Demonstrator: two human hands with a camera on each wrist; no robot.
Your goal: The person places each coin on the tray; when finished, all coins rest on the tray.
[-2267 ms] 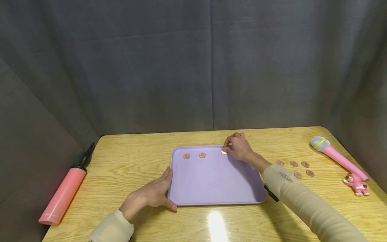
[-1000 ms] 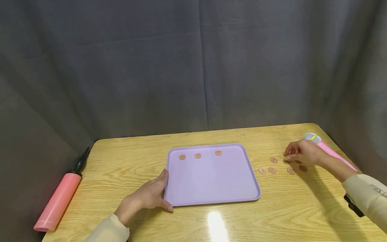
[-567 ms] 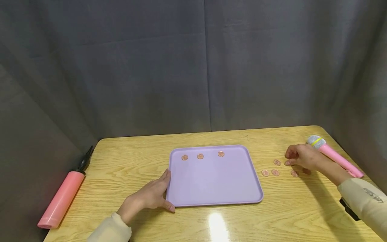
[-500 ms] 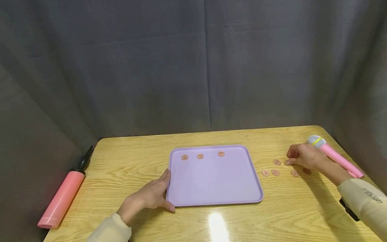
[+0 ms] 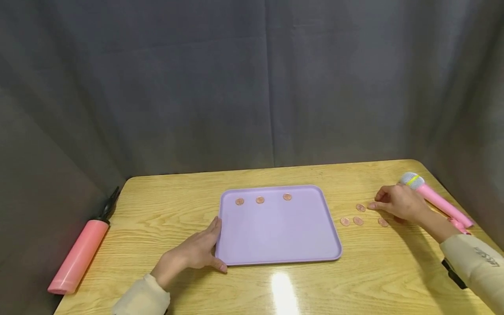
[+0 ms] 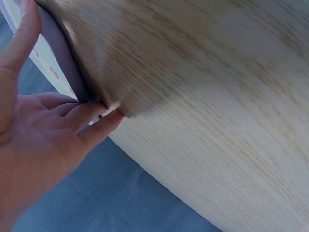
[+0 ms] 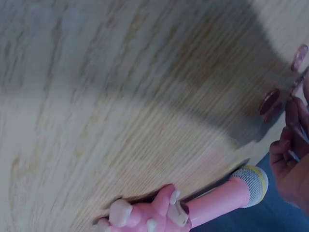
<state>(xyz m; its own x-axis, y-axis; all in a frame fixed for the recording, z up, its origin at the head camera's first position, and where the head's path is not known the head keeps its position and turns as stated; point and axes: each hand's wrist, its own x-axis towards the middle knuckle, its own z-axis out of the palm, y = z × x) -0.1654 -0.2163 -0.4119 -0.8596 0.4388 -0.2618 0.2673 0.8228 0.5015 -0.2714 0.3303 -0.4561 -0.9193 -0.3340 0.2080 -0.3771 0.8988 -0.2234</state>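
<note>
In the head view a lilac tray [image 5: 277, 234] lies on the wooden table, with copper-coloured coins [image 5: 239, 201] in a row along its far side. My left hand [image 5: 193, 251] rests against the tray's left edge, fingers extended, thumb at the near corner; the left wrist view shows this hand [image 6: 48, 125] touching the rim. Right of the tray, my right hand [image 5: 405, 203] is low over several loose coins [image 5: 358, 221], its thumb tip just right of one coin [image 5: 361, 208]. Whether a coin is pinched there is hidden; in the right wrist view the fingertips are at the image edge.
A pink toy microphone [image 5: 442, 201] lies behind my right hand, with a small pink bear figure [image 7: 149, 212] beside its handle. A pink hand pump [image 5: 80, 253] with a black nozzle lies at the table's left edge. Dark grey curtain [image 5: 197, 87] surrounds the table.
My right hand has left a third coin on the tray and moved right to the loose coins. There it has lately shifted only slightly. My left hand has stayed at the tray's edge.
</note>
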